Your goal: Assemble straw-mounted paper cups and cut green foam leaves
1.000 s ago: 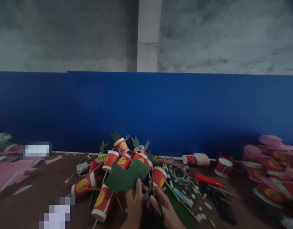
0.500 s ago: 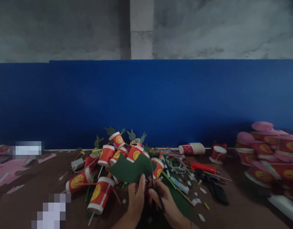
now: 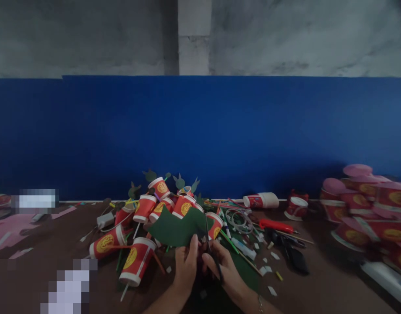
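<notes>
Here, the left hand (image 3: 186,264) has a narrow grip, thumb and fingers pinched on the lower edge of a dark green paper (image 3: 176,229), with the thumb lying up against it. The right hand (image 3: 225,264) is closed around the handles of a pair of scissors (image 3: 207,237), whose dark blade points up at the right part of the green paper; how far apart the blades stand cannot be told. The hands are close together, the left forearm slanting in from the lower left and the right from the lower right, a bracelet (image 3: 260,304) at its wrist. The green paper is held above the middle of the brown desk (image 3: 305,296), before a heap of red paper cups (image 3: 161,188) that reaches toward the far edge, along the blue wall (image 3: 200,131). Left of the hands, a tilted red cup (image 3: 138,261) lies with a straw poking out, and a white charger (image 3: 105,221) sits farther back. To the right are a coiled cable (image 3: 238,221), a clear tube (image 3: 243,248), a red tool (image 3: 275,225) and small white scraps (image 3: 266,270). Pink paper (image 3: 11,231) covers part of the desk's left side; more cups, with pink discs (image 3: 333,186), are piled toward its right side.
</notes>
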Demonstrator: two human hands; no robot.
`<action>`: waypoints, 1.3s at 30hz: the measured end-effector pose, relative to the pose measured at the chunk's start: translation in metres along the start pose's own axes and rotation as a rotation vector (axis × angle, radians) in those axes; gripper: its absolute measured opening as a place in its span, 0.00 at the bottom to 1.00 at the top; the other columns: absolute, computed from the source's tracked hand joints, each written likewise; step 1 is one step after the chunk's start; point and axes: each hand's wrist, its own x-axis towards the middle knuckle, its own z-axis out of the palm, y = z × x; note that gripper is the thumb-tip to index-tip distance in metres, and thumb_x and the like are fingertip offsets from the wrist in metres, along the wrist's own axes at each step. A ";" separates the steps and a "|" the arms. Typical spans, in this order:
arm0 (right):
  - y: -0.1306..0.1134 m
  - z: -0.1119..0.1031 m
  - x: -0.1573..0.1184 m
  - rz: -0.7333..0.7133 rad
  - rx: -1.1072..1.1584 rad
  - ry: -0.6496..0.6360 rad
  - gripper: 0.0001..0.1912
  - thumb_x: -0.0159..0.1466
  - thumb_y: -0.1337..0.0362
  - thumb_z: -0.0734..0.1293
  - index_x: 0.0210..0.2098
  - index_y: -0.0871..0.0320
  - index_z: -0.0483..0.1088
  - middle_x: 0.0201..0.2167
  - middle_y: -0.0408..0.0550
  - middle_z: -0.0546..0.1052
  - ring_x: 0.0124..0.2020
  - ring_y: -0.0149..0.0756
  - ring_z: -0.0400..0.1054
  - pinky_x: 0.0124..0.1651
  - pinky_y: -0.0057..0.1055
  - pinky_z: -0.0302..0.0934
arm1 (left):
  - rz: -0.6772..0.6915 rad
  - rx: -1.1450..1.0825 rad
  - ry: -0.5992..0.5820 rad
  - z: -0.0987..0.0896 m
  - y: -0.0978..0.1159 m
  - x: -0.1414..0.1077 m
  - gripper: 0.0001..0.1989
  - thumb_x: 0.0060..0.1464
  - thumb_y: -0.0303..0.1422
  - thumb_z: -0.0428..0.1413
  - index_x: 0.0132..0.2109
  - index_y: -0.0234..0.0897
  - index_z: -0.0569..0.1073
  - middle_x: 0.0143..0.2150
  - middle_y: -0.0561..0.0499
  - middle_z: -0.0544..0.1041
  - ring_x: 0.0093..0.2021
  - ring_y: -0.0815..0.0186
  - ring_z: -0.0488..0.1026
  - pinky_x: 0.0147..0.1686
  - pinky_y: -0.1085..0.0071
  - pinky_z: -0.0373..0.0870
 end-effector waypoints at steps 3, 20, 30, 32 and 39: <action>0.000 0.000 0.000 -0.004 0.003 -0.001 0.19 0.52 0.50 0.69 0.29 0.60 0.63 0.19 0.37 0.66 0.18 0.23 0.57 0.19 0.20 0.51 | -0.004 -0.005 0.012 0.000 -0.002 0.000 0.20 0.44 0.49 0.55 0.21 0.35 0.73 0.16 0.50 0.71 0.22 0.64 0.70 0.24 0.70 0.68; -0.001 0.002 0.001 -0.004 -0.056 0.034 0.20 0.50 0.50 0.70 0.26 0.59 0.63 0.13 0.35 0.63 0.13 0.23 0.54 0.16 0.21 0.51 | -0.084 -0.162 -0.074 0.002 0.011 0.001 0.24 0.44 0.50 0.55 0.15 0.36 0.62 0.12 0.59 0.58 0.15 0.74 0.55 0.18 0.75 0.56; 0.002 -0.003 0.005 0.048 -0.109 0.022 0.19 0.50 0.51 0.70 0.24 0.60 0.62 0.10 0.34 0.62 0.10 0.22 0.54 0.13 0.20 0.48 | -0.117 -0.197 -0.027 0.001 0.006 0.007 0.25 0.43 0.49 0.56 0.14 0.37 0.58 0.13 0.60 0.53 0.16 0.75 0.52 0.19 0.75 0.52; 0.003 -0.004 0.006 0.053 -0.119 0.027 0.19 0.50 0.51 0.70 0.24 0.60 0.62 0.10 0.34 0.62 0.10 0.23 0.55 0.13 0.20 0.48 | -0.105 -0.175 0.023 0.000 0.007 0.007 0.26 0.44 0.50 0.55 0.13 0.37 0.57 0.13 0.59 0.55 0.16 0.74 0.54 0.20 0.75 0.54; 0.005 -0.003 0.005 0.078 -0.128 -0.002 0.20 0.51 0.49 0.69 0.26 0.60 0.62 0.09 0.34 0.62 0.09 0.22 0.54 0.13 0.20 0.47 | -0.004 -0.007 0.063 -0.002 0.002 0.010 0.25 0.52 0.49 0.47 0.16 0.38 0.57 0.14 0.59 0.55 0.17 0.72 0.54 0.21 0.74 0.53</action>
